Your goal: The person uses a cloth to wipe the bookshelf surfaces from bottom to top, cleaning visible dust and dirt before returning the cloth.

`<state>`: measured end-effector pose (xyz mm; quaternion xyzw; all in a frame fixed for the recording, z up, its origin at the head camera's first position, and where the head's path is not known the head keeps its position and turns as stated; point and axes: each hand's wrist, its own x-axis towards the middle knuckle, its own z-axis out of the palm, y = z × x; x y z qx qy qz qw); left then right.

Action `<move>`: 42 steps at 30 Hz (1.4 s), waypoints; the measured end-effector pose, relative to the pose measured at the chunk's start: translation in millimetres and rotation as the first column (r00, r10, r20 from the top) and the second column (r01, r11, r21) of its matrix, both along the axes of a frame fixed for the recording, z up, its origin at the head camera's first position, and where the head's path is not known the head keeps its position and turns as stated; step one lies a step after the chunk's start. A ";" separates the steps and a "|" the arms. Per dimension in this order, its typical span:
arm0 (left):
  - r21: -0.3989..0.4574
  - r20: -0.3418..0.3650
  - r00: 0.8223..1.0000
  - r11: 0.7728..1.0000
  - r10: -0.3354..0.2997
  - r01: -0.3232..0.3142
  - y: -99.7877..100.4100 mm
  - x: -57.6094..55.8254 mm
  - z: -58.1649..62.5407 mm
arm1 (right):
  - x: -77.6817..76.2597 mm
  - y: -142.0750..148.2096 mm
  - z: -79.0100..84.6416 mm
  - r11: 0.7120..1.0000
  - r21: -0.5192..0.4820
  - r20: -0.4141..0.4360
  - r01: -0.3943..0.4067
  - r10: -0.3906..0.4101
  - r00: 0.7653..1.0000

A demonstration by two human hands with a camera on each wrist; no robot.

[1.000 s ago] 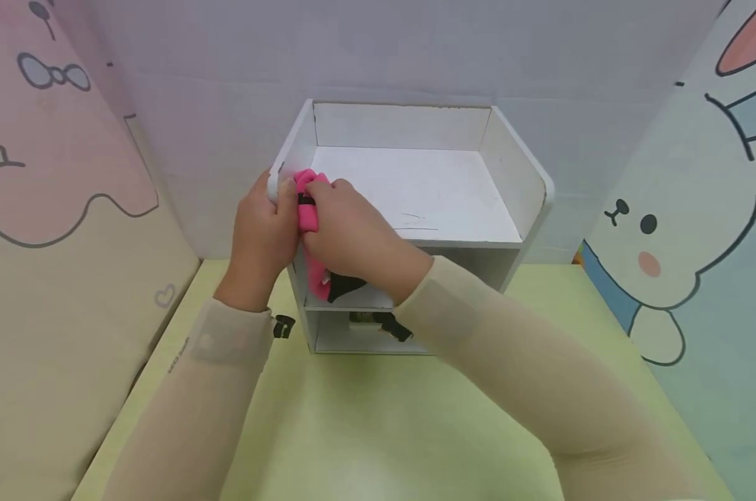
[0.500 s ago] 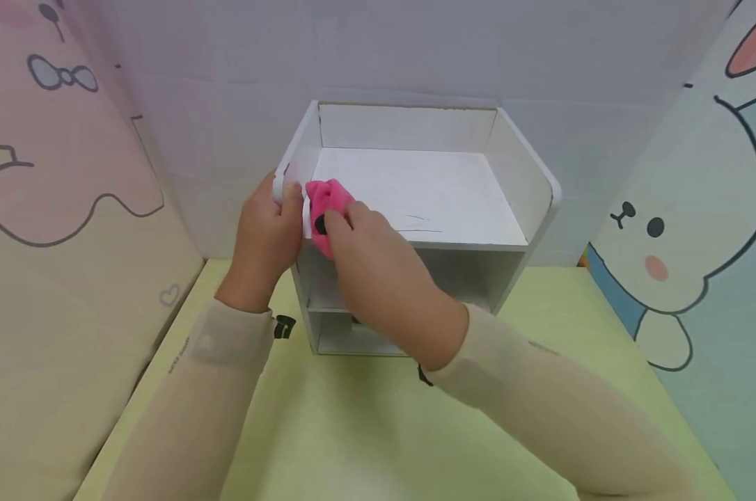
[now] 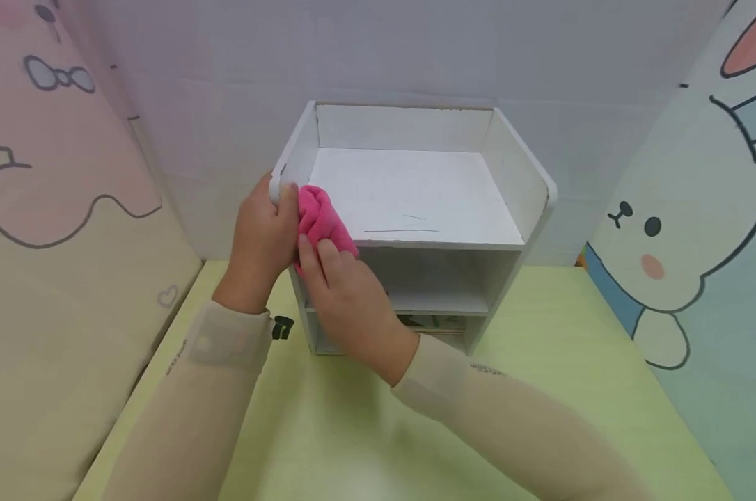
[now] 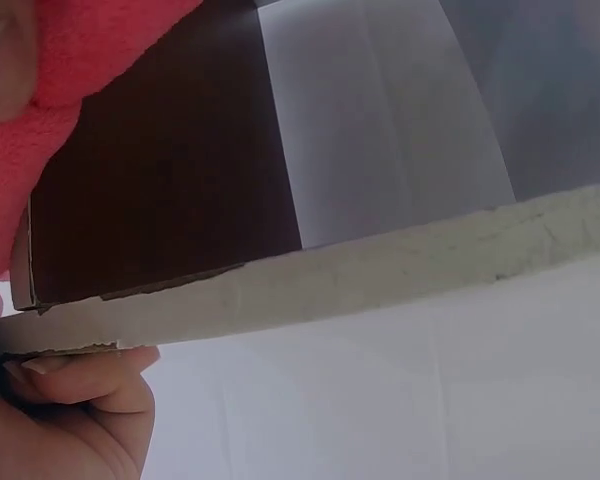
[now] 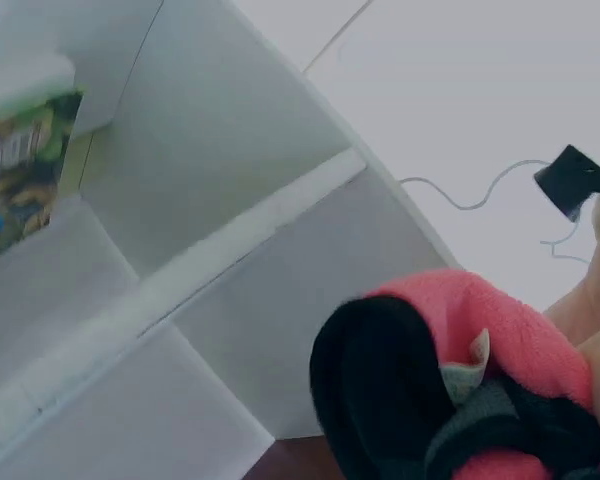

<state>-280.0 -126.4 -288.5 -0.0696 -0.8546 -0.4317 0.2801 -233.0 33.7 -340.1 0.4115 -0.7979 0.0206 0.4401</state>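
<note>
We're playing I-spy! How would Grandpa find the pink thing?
Find the white shelf unit on the green table. At its front left corner, the right hand touches a fuzzy pink thing with black parts. Nothing else there is bright pink.

Pink fabric (image 4: 110,45) partly beyond the left wrist view's top and left edges

Pink cloth (image 3: 320,217), bunched, at white shelf (image 3: 409,184)

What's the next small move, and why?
Probably slide the pink plush cloth along the left side panel of the white shelf unit: the right hand holds it beside the panel's front corner, the left hand grips that panel, and its edge shows dark marks.
</note>
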 end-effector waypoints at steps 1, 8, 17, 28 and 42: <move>0.001 -0.003 1.000 1.000 -0.003 0.003 -0.3 -0.5 -0.5 | -1.2 -0.3 -0.9 1.000 0.016 -0.020 0.023 -0.022 1.000; -0.002 0.006 1.000 1.000 -0.009 0.009 -0.8 -0.9 0.1 | -2.4 5.8 6.0 0.989 0.069 -0.092 0.131 -0.124 0.988; -0.002 0.043 0.999 1.000 -0.005 0.005 -0.8 1.6 1.6 | -2.2 18.8 11.6 0.990 0.054 -0.024 0.131 -0.130 0.991; -0.014 0.084 0.996 1.000 0.012 -0.010 0.0 3.2 3.1 | -0.3 52.8 13.3 0.993 -0.047 0.048 0.104 -0.102 0.994; -0.005 0.117 0.993 1.000 0.014 -0.013 3.1 5.2 4.7 | 2.2 123.0 15.6 0.986 -0.097 0.014 0.139 -0.138 0.990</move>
